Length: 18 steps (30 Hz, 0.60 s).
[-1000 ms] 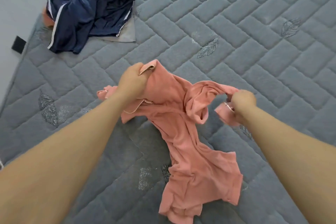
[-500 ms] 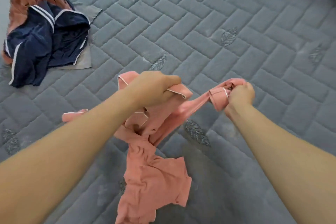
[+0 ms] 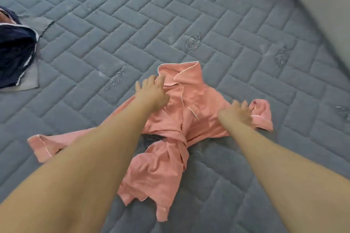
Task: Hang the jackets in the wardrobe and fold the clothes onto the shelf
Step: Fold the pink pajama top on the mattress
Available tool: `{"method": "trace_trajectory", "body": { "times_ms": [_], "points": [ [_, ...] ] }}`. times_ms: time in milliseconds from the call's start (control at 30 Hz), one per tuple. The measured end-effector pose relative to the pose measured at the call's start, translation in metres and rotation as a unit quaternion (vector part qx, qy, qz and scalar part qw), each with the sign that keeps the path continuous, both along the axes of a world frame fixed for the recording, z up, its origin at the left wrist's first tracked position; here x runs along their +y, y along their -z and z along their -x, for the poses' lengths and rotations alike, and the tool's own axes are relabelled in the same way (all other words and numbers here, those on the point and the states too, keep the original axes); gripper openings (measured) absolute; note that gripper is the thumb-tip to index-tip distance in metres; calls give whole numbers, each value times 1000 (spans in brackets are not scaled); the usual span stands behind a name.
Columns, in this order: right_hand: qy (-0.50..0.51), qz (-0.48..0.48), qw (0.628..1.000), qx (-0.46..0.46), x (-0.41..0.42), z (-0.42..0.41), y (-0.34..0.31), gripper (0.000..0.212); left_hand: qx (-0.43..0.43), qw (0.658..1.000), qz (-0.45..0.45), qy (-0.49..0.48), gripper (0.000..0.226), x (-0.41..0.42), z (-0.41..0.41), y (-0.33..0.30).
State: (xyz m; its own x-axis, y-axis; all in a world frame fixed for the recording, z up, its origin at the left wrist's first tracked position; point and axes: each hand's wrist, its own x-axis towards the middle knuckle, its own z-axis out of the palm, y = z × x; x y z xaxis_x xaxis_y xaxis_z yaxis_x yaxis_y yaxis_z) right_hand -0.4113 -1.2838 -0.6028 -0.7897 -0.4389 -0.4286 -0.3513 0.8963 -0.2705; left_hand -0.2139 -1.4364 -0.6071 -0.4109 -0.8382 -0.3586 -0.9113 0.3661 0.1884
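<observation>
Both arms reach forward at frame centre: left hand (image 3: 151, 92) and right hand (image 3: 239, 112) press the pink shirt (image 3: 181, 119) with released, spread fingers

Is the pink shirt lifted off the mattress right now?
No, the pink shirt lies spread on the grey mattress, with the left hand and right hand resting on it with fingers spread.

No legible text or labels

Looks like a bedroom at home: bare grey quilted mattress (image 3: 132, 30) under both hands, plain walls (image 3: 322, 5) beyond it, and a pile of clothes (image 3: 15, 53) far off past the left hand (image 3: 151, 92).
</observation>
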Motion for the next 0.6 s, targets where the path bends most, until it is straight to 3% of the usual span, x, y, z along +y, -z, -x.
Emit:
{"method": "trace_trajectory", "body": {
  "times_ms": [133, 200, 267, 333, 400, 500, 600],
  "points": [
    [-101, 7, 969, -225, 3, -80, 47, 38, -93, 978, -119, -146, 79, 41, -102, 79],
    [-110, -14, 956, -273, 3, -116, 68, 51, -95, 940, -163, -283, 85, 50, -152, 101],
    [-100, -33, 963, -247, 3, -142, 86, 67, -68, 912, -172, -366, 86, 55, -189, 118],
    [-123, -65, 979, -147, 1, -156, 95, 65, -66, 935, -112, -329, 69, 61, -217, 129],
    [-169, -122, 974, -83, -4, -167, 96, 53, -71, 971, -43, -226, 44, 59, -240, 133],
    [-227, -180, 953, -85, -17, -190, 86, 40, -60, 985, -84, -136, 26, 35, -261, 127],
    [-280, -177, 935, -130, -43, -220, 69, 36, -42, 979, -68, -185, 27, 7, -288, 109]
  ]
}}
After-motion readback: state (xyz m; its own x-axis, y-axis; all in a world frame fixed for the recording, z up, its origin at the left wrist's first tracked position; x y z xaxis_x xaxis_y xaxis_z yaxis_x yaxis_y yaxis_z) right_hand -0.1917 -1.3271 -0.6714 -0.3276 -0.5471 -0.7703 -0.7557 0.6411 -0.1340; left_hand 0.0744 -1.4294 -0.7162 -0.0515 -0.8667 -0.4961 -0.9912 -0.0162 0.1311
